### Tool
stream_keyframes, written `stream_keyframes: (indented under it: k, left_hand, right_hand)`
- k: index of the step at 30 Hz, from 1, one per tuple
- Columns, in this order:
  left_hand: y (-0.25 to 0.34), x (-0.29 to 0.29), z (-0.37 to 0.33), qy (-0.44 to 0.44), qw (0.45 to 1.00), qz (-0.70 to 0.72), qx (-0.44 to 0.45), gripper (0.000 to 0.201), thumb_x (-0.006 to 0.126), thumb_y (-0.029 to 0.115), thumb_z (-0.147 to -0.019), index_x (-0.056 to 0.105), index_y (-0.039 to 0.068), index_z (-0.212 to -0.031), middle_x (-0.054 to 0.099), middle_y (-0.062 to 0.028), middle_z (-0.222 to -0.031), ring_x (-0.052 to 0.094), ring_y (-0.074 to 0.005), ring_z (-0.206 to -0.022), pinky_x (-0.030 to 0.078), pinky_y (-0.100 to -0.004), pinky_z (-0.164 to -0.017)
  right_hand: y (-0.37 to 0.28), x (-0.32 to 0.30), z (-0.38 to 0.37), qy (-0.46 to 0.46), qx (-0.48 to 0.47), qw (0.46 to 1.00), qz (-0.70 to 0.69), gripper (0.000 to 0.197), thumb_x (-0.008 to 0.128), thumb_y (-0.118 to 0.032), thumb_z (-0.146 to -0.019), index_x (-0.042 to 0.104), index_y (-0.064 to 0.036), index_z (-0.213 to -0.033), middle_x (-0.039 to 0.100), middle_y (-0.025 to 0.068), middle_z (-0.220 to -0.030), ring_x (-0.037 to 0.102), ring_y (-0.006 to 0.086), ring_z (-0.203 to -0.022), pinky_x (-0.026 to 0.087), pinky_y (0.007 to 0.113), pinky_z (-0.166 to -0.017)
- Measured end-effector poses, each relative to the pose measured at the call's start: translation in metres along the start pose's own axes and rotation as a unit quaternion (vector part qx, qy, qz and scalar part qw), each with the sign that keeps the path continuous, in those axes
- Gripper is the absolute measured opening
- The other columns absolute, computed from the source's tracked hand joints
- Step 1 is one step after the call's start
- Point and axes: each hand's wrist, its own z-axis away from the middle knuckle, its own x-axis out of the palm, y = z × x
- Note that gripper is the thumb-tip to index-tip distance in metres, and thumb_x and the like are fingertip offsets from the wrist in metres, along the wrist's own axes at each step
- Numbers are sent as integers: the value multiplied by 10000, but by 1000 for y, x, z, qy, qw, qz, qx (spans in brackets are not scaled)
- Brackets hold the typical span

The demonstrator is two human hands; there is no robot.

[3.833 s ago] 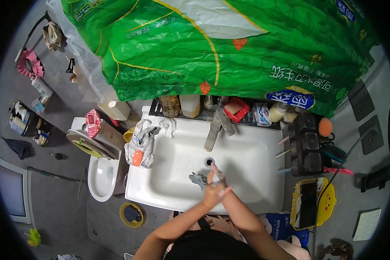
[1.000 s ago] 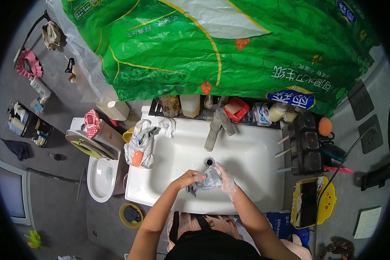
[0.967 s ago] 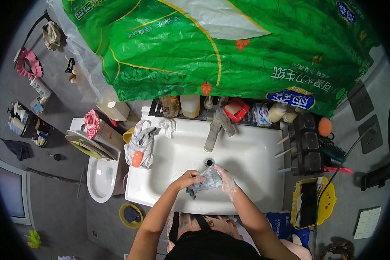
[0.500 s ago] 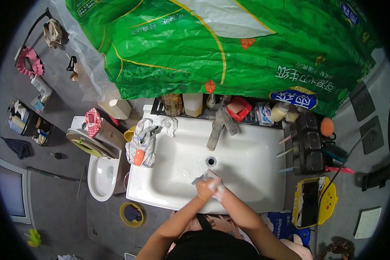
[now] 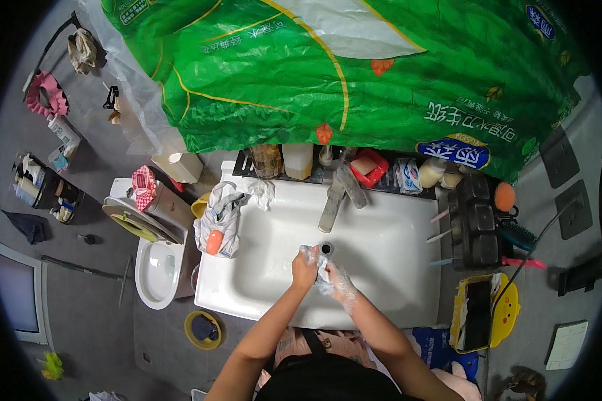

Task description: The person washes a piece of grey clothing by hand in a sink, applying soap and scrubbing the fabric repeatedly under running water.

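Over the white sink (image 5: 394, 274), just in front of its drain hole (image 5: 326, 248), I hold a small, wet, grey-white cloth (image 5: 323, 279) covered in suds. My left hand (image 5: 304, 270) is closed round one side of it, and my right hand (image 5: 342, 287), streaked with foam, grips the other. Whether the cloth is a sock or something else cannot be made out. Beyond my hands stands the faucet (image 5: 333, 204); no water stream shows. A crumpled white garment (image 5: 222, 214) lies over the sink's left rim, with an orange bar-shaped object (image 5: 214, 242) on it.
Bottles (image 5: 297, 162) and a red soap dish (image 5: 369, 167) line the back ledge. A dark holder (image 5: 473, 224) with brushes stands at the right, near a yellow basket (image 5: 502, 314) with a phone. Left is a toilet (image 5: 159, 274); a large green package (image 5: 261, 73) hangs above.
My hands were clasped together over the cloth; now they are slightly apart, the left moved left and away from me, with the cloth showing between them.
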Motion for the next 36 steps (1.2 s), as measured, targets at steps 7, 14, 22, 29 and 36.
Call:
stream_keyframes:
  k: [7,14,22,29,36]
  left_hand:
    - [-10,-32,-4,-267,957,72,-91,277,549,290,-812,597,17,-823,607,-72,-745,532,-120,-694,426,-269,-644]
    - [15,-16,21,-9,994,70,81,202,576,182,-790,605,-3,-713,587,-91,-616,558,-170,-554,448,-279,-552]
    - [0,8,31,-13,982,-93,163,289,603,272,-744,545,63,-552,507,-125,-488,519,-269,-442,418,-342,-452]
    - [16,19,44,39,927,-109,358,229,532,177,-777,519,51,-586,499,-134,-491,481,-286,-395,361,-363,-367]
    - [-6,-2,-3,15,988,111,-110,474,459,366,-847,547,17,-538,464,-72,-459,427,-135,-435,359,-316,-437]
  right_hand:
    - [-40,-21,25,-107,-29,959,262,291,536,-334,-796,571,-49,-747,557,12,-701,521,101,-634,407,223,-576]
    - [-18,1,25,14,-128,990,-59,139,573,-224,-777,540,-88,-781,531,-14,-720,517,98,-652,405,225,-577]
    - [16,9,-3,9,-52,994,-96,178,521,-286,-820,526,-108,-824,536,-2,-749,527,108,-664,453,263,-563]
    - [14,-24,-12,-258,-12,945,-201,243,425,-346,-859,519,-126,-894,549,2,-797,545,164,-692,465,338,-593]
    - [-5,15,17,52,-12,997,-61,372,407,-368,-862,543,-73,-1041,544,40,-1021,525,163,-864,432,288,-738]
